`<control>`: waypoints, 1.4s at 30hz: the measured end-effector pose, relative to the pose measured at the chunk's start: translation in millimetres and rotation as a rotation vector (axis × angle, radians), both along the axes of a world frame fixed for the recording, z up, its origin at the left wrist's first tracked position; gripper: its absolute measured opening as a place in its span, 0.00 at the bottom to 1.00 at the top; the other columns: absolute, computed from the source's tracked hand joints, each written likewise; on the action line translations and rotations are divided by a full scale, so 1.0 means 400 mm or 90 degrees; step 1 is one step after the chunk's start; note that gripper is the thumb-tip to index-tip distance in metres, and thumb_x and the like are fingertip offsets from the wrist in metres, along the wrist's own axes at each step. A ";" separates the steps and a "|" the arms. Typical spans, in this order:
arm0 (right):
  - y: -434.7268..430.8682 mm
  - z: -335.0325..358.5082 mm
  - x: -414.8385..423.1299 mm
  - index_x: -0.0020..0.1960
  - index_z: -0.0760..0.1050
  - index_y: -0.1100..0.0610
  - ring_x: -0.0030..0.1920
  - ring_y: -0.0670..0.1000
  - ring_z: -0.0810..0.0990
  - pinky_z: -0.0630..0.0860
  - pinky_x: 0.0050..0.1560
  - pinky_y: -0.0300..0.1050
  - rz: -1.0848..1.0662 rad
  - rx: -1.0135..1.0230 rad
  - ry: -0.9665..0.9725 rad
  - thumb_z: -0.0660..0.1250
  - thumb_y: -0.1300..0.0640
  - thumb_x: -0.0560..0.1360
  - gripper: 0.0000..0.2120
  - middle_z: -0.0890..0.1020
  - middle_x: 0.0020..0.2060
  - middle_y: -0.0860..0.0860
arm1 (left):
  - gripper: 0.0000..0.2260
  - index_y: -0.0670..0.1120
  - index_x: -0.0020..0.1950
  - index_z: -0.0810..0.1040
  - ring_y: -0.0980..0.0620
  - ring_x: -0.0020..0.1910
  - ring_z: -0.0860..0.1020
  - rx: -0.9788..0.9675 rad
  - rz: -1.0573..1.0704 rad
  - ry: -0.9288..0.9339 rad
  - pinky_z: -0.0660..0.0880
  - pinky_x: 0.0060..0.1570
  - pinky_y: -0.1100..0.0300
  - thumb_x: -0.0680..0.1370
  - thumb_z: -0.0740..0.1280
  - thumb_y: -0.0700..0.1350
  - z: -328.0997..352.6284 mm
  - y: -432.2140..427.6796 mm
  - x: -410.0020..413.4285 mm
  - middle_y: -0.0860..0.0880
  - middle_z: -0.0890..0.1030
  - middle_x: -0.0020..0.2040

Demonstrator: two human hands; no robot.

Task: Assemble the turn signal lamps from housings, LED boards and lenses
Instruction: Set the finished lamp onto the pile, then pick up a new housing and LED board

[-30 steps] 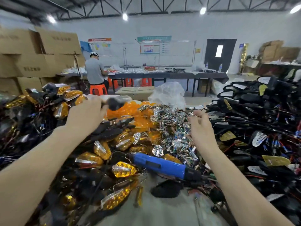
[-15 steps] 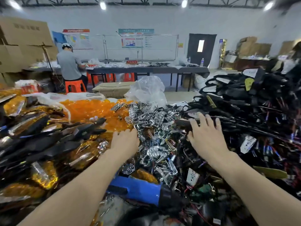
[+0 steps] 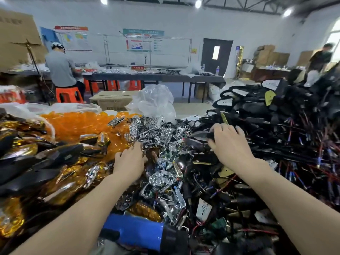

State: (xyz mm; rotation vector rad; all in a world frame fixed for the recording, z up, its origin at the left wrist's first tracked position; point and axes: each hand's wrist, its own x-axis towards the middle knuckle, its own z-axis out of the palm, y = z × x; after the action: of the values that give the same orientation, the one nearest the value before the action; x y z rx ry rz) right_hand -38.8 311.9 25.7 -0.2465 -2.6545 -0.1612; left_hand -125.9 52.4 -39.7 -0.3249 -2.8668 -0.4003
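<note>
My right hand (image 3: 230, 146) grips a black housing (image 3: 200, 135) at the left edge of the big heap of black housings with wires (image 3: 279, 137). My left hand (image 3: 129, 163) reaches into the pile of chrome reflectors (image 3: 156, 133). Its fingertips are buried among the parts, so whether they hold one is hidden. Orange lenses (image 3: 82, 124) are heaped behind the left hand. Small LED boards (image 3: 202, 210) lie among loose wires below the right forearm. Finished amber lamps (image 3: 60, 183) with black shells fill the left side.
A blue power screwdriver (image 3: 139, 230) lies near the front between my forearms. A crumpled clear plastic bag (image 3: 154, 102) stands behind the reflectors. A person on an orange stool (image 3: 68, 94) works at a far table (image 3: 152, 76). Another person stands at the far right.
My right hand has curled from flat onto a black housing at the heap's edge. My left hand has come down from the lamps at the left and now digs into the reflectors.
</note>
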 end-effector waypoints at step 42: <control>-0.334 -0.188 0.429 0.58 0.72 0.60 0.53 0.63 0.86 0.85 0.48 0.55 0.214 -1.667 0.305 0.61 0.66 0.81 0.07 0.81 0.42 0.59 | 0.14 0.54 0.59 0.74 0.55 0.47 0.77 0.007 -0.202 0.076 0.79 0.33 0.60 0.76 0.68 0.57 -0.065 -0.055 0.649 0.54 0.67 0.61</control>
State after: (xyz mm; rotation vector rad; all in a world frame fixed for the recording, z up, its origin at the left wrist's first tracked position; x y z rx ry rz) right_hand 132.8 178.3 -49.4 -0.3869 -0.7074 2.7382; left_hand 133.7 30.6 -65.7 -0.7784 -2.6981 -0.4354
